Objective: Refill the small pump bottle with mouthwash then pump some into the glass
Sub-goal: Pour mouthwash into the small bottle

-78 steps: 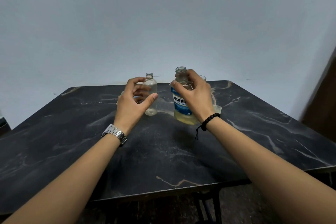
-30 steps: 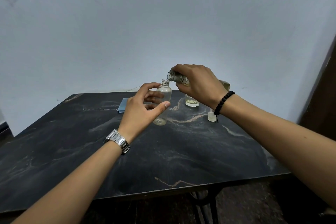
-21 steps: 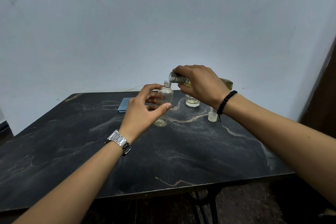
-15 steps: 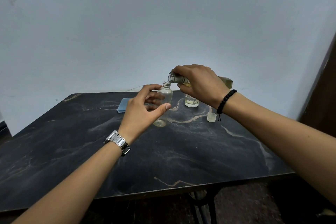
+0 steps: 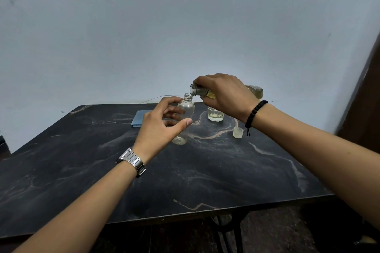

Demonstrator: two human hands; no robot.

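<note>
The small bottle (image 5: pixel 183 121) stands upright and uncapped on the dark marbled table (image 5: pixel 185 181), toward its far middle. The left hand (image 5: pixel 159 127) curls around it from the left side, fingers (image 5: pixel 174 110) loosely spread behind the clear plastic and thumb in front near the bottle's middle; the thumb tip seems to touch the wall, though how firm the hold is cannot be told.

Above it, the right hand (image 5: pixel 225 94) grips the mouthwash bottle (image 5: pixel 255 91) from on top, fingers wrapped around its neck and shoulder. That bottle is tipped nearly level, its open mouth just above and slightly right of the small bottle's threaded opening (no stream can be made out between them). Yellowish liquid shows in its raised end and near the neck.

Behind the right hand, the glass (image 5: pixel 215 115) sits on the table with some pale yellow liquid in the bottom. A small translucent cap (image 5: pixel 238 132) rests upright nearer the right wrist, well apart from the glass. A blue cloth (image 5: pixel 139 118) lies flat beyond the left hand. The left wrist carries a metal watch (image 5: pixel 131 161), the right a black bead bracelet (image 5: pixel 255 113).
</note>
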